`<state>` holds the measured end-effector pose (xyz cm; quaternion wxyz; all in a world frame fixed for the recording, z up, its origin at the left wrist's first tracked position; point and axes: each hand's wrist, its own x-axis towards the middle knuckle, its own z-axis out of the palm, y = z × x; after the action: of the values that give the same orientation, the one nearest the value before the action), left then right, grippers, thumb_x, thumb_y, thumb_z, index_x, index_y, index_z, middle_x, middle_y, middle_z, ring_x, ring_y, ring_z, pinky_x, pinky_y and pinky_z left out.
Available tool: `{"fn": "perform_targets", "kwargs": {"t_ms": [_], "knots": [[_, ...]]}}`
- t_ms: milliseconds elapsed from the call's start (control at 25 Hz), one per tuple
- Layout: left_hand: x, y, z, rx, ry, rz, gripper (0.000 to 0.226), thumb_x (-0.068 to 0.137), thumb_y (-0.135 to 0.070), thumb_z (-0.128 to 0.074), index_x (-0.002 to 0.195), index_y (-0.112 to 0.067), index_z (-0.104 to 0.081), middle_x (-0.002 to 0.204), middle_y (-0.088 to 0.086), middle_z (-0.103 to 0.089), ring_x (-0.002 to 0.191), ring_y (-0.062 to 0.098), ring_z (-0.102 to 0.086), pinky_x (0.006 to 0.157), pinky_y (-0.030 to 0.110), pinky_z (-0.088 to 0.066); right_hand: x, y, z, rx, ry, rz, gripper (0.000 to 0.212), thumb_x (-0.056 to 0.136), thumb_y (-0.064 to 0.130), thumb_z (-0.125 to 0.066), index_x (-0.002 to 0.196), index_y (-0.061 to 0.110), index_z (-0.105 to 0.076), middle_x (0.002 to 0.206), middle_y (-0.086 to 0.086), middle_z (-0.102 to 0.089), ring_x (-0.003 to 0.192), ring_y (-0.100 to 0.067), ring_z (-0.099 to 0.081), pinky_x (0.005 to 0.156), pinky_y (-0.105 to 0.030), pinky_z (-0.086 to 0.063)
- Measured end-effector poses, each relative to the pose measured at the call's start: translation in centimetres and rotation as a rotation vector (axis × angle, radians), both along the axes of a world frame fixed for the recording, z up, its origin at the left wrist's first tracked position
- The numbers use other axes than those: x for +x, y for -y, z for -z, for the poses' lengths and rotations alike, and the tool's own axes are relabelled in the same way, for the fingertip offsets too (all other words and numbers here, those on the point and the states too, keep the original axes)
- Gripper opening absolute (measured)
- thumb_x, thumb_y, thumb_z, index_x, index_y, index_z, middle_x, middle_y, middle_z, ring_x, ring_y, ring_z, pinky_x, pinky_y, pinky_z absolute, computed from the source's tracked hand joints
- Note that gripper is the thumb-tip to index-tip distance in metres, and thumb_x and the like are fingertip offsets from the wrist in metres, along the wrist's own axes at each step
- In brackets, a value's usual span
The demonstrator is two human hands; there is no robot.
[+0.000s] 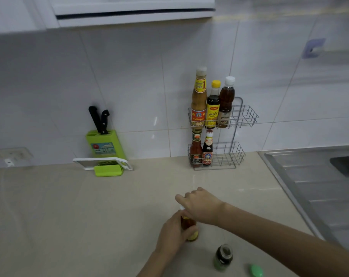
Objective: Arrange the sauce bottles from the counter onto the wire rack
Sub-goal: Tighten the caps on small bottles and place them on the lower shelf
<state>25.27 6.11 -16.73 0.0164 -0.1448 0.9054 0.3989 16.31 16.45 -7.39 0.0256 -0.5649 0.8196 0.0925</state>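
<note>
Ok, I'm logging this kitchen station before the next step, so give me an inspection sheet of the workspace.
Surface: beige stone counter, steel sink drainboard at right.
Job's things: white two-tier wire rack holds three bottles on top, two below; orange-red sauce bottle and dark jar with no lid on on the counter.
Clutter: green lid; lime-green knife block with two black-handled knives.
Grippers: left hand grips the sauce bottle's body, right hand covers its top.
Cables: nothing seen.
Surroundings: white tiled wall, wall cabinet above.
</note>
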Motion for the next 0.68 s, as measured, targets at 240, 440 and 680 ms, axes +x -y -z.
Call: {"fn": "perform_targets", "kwargs": {"t_ms": [240, 440, 680], "knots": [[-1.4, -1.8, 1.1, -0.083, 0.036, -0.152, 0.052, 0.079, -0.048, -0.06, 0.122, -0.022, -0.049, 0.115, -0.001, -0.063, 0.106, 0.019, -0.062, 0.079, 0.029, -0.047, 1.4, 1.1, 1.4, -0.045, -0.031, 0.27, 0.032, 0.099, 0.031, -0.038, 0.117, 0.005, -0.039, 0.107, -0.019, -0.066, 0.093, -0.034, -0.065, 0.075, -0.041, -0.038], [-1.1, -1.8, 2.7, 0.087, 0.099, -0.135, 0.059, 0.065, -0.045, -0.07, 0.115, -0.025, -0.046, 0.113, -0.005, -0.054, 0.104, 0.014, -0.06, 0.083, 0.027, -0.047, -0.7, -1.4, 0.4, -0.09, 0.16, 0.276, 0.031, 0.101, 0.026, -0.033, 0.126, 0.008, -0.036, 0.112, -0.022, -0.059, 0.093, -0.04, -0.061, 0.073, -0.045, -0.046], [0.7, -0.7, 6.3, 0.116, 0.064, -0.041, 0.051, 0.077, -0.03, -0.067, 0.122, -0.029, -0.043, 0.12, -0.007, -0.049, 0.119, 0.01, -0.053, 0.098, 0.017, -0.039, -1.8, -5.2, 1.4, -0.282, 0.339, 0.266, 0.025, 0.095, 0.03, -0.04, 0.117, 0.019, -0.043, 0.114, -0.01, -0.052, 0.087, -0.034, -0.058, 0.074, -0.037, -0.044]]}}
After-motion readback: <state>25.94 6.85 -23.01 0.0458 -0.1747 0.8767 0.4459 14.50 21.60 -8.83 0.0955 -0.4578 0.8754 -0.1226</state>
